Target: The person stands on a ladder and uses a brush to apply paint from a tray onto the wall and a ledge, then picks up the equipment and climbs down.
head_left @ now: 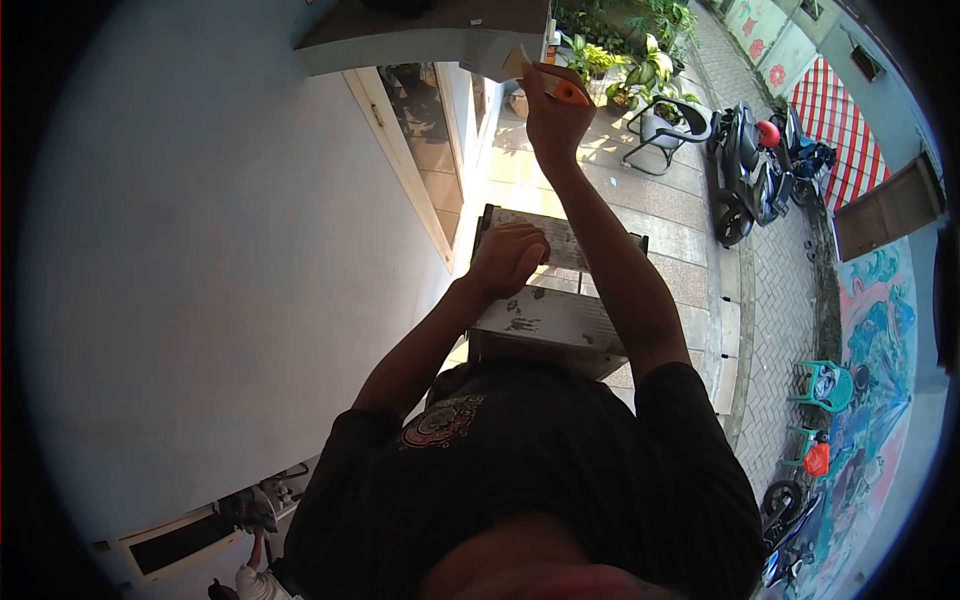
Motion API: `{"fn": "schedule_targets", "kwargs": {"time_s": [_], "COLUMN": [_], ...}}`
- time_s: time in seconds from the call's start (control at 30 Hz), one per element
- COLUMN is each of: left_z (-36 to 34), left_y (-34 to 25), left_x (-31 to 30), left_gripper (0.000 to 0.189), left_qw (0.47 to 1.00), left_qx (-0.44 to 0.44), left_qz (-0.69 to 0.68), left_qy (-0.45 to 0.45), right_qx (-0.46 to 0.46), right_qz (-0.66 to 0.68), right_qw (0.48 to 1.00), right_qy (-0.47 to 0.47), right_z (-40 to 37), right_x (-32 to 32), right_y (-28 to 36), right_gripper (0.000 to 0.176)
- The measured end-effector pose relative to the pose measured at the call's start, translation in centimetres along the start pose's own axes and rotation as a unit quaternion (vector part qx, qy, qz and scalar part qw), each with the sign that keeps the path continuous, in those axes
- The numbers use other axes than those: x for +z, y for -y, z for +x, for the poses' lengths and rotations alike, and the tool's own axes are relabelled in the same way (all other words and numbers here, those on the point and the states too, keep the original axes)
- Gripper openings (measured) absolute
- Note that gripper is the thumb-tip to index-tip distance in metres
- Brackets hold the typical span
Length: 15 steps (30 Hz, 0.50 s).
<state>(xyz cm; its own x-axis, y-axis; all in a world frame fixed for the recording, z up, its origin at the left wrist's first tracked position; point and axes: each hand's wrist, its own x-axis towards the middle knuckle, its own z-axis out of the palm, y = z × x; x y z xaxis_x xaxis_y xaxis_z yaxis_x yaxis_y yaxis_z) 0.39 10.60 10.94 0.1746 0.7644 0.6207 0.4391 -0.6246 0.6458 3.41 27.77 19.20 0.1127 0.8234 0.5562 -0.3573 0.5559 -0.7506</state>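
My right hand (556,118) is raised and closed around a paintbrush (571,92) with an orange handle. The brush's pale bristles meet the grey edge of an overhanging ledge (420,52) in this view. Lower down, my left hand (508,258) grips the top of a metal stepladder (545,318), its fingers curled over the step. Worn, stained patches mark the ladder's steps, which stand right in front of my body.
A pale wall (220,260) fills the left side, with a framed window (420,140) beside the ladder. Beyond lie a black chair (665,135), potted plants (625,75) and parked motorbikes (750,165) along a paved lane. Another person (258,575) is at the lower left.
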Motion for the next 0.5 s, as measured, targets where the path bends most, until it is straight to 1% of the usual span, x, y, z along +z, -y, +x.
{"fn": "schedule_targets", "kwargs": {"time_s": [0.03,0.07,0.17,0.23,0.5], "left_z": [0.0,0.0,0.0,0.0,0.1], "left_y": [0.0,-0.1,0.0,0.1,0.0], "left_x": [0.0,0.0,0.0,0.1,0.1], "left_gripper": [0.033,0.033,0.032,0.033,0.034], "left_qw": [1.000,1.000,1.000,1.000,1.000], "left_qx": [0.000,0.002,0.004,0.006,0.008], "left_qz": [0.001,0.003,0.001,-0.003,-0.008], "left_qy": [-0.001,0.000,0.007,0.012,0.013], "right_qx": [-0.036,-0.036,-0.026,0.004,0.001], "right_qz": [-0.050,-0.049,-0.046,0.001,0.005], "right_qw": [0.998,0.998,0.999,1.000,0.999], "right_qy": [0.022,0.022,-0.002,-0.016,-0.037], "right_z": [0.2,0.3,0.5,0.4,0.6], "right_x": [-0.6,-0.8,-1.1,-1.2,-2.5], "right_y": [-0.3,-0.6,-0.6,-0.1,0.9], "right_gripper": [0.019,0.019,0.019,0.018,0.019]}}
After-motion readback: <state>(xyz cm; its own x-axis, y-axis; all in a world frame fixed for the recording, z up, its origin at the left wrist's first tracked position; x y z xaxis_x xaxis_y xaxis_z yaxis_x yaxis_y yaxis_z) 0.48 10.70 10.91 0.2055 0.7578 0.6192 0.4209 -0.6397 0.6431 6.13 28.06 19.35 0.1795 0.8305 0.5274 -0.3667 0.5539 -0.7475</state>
